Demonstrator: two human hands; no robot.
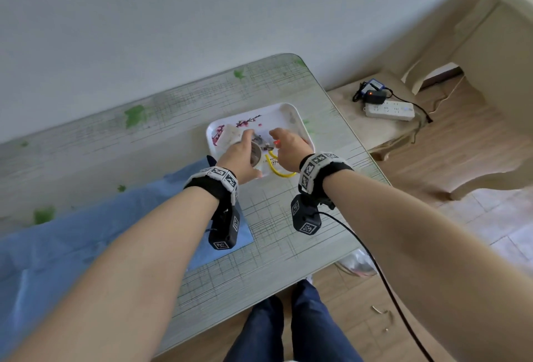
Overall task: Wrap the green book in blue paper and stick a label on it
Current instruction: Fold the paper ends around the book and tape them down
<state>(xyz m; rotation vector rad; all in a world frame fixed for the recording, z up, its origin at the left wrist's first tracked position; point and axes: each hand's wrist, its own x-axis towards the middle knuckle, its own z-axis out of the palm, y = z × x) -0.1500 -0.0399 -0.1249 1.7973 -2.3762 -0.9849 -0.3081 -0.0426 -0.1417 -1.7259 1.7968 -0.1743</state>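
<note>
The blue paper lies spread over the left part of the table, under my left forearm. No green book shows. My left hand grips a roll of clear tape over the near edge of a white flowered tray. My right hand hovers close beside the roll over the same tray with its fingers curled downward. What they hold is hidden. A small orange-red piece shows under that hand. A yellow loop, perhaps a scissors handle, lies in the tray between my wrists.
The grey table with green leaf marks ends just right of the tray. A white card or paper lies in the tray. Beyond the edge, a low stool carries a power strip and a charger. A black cable hangs from my right wrist.
</note>
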